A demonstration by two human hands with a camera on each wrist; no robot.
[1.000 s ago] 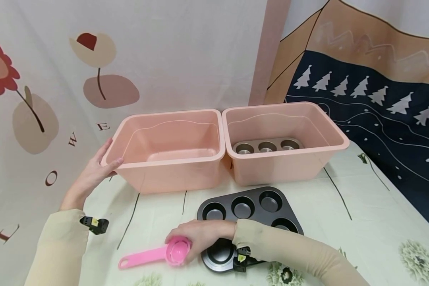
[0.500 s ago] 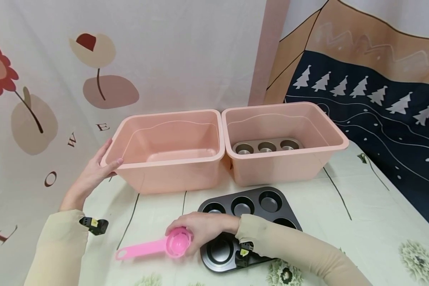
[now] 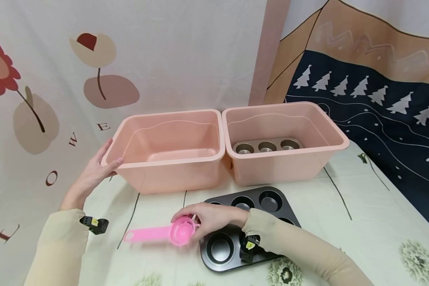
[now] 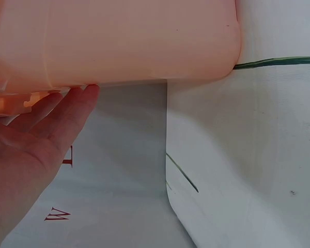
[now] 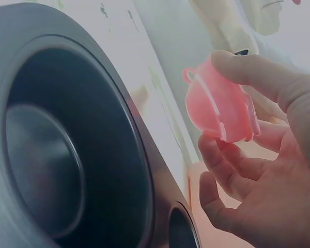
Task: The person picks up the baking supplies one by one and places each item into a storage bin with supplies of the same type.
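Observation:
In the head view, my left hand (image 3: 92,174) holds the left end of a pink plastic bin (image 3: 171,176), its thumb over the rim. The left wrist view shows fingers (image 4: 75,111) of that hand against the bin's outside, under the rim. My right hand (image 3: 211,217) pinches the cup of a pink egg separator (image 3: 181,231), whose long slotted handle points left. It is raised above the table, at the left edge of a dark muffin pan (image 3: 219,250). In the right wrist view, thumb and fingertips meet the separator's cup (image 5: 209,106) from opposite sides.
A second pink bin (image 3: 289,165) stands against the first one's right side, with a bronze-coloured muffin pan (image 3: 267,146) inside. Both bins sit at the back of the cloth-covered table (image 3: 364,234), before a printed curtain (image 3: 186,55). My right forearm crosses over the dark pan.
My right hand has moved the egg separator up and away from me, slightly to the right, and its handle has swung nearer to level. The left hand and bins have stayed put.

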